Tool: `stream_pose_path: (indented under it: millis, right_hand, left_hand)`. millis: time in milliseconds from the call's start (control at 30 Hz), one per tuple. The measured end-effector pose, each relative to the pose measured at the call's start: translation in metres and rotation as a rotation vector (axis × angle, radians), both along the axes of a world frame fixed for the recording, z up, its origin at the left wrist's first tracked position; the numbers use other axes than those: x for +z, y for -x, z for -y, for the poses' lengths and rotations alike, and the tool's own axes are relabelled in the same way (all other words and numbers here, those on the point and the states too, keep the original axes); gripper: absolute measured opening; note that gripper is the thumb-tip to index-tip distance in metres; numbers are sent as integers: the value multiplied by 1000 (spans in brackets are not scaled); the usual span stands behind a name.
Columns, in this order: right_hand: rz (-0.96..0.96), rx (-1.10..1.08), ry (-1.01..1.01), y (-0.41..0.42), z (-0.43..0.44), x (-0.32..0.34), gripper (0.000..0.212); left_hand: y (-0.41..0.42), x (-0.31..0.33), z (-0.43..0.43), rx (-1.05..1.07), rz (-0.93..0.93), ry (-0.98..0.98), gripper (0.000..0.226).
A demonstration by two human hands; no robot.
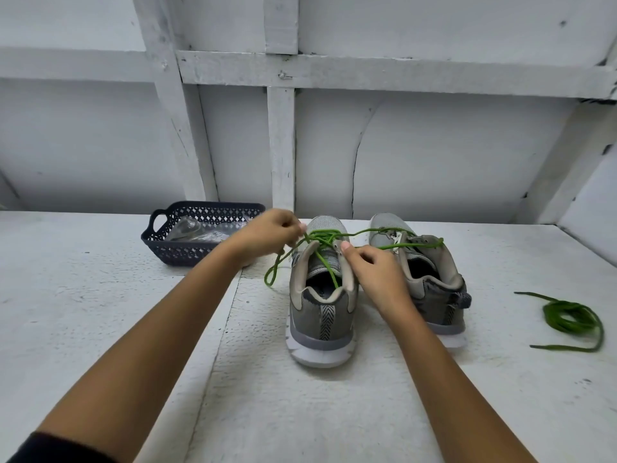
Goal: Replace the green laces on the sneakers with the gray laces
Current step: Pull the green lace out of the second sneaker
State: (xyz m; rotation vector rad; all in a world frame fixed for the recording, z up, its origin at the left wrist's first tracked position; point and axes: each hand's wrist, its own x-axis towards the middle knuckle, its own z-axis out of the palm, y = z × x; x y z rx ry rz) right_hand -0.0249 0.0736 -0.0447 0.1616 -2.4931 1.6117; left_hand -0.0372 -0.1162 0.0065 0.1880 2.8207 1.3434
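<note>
Two grey sneakers stand side by side, heels toward me: the left sneaker [322, 295] and the right sneaker [430, 279]. A green lace [325, 262] is threaded loosely in the left sneaker, with one end draped across the right sneaker. My left hand [270, 233] pinches the green lace above the left sneaker's toe. My right hand [370, 272] pinches the right edge of the left sneaker's opening near the eyelets. A second green lace [567, 317] lies coiled on the surface at the right.
A dark perforated plastic basket [157, 243] with clear packets inside stands at the back left. The white painted surface [133, 312] ends at a white board wall behind the sneakers.
</note>
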Motion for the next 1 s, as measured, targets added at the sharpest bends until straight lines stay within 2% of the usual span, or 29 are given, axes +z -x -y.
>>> stream_pose_path:
  millis: [100,233,267,333,500,600,667,767,867,1000]
  right_hand:
    - [4,6,8,-1,0,2,36]
    - [24,12,3,-2,1,4,36]
    - [28,16,-7,-2,1,6,36]
    - [26,27,-86,-1,1,10,34]
    - [-169,8,-459,15,9,33,28]
    - [-157,150,-736,38,12,49,37]
    - [-88,216,-928,51,15,53,40]
    - [-81,257,-1122,62,17,51,22]
    - [-52,258,-1072,63,13,54,17]
    - [-77,288,-856,38,3,78,20]
  left_hand:
    - [2,10,11,209,-50,-386,17]
    - [5,21,28,483,-171,-661,16]
    - [6,22,31,525,-210,-648,16]
    - [4,24,35,525,-260,-430,16]
    - [-6,11,18,356,-260,233,19]
    - [-2,-4,5,182,-242,413,36]
    - [1,-12,-3,89,-179,447,36]
    - [3,-19,-11,24,-78,406,28]
    - [2,-19,-10,94,-69,245,25]
    - [-7,-12,-12,140,-192,51,25]
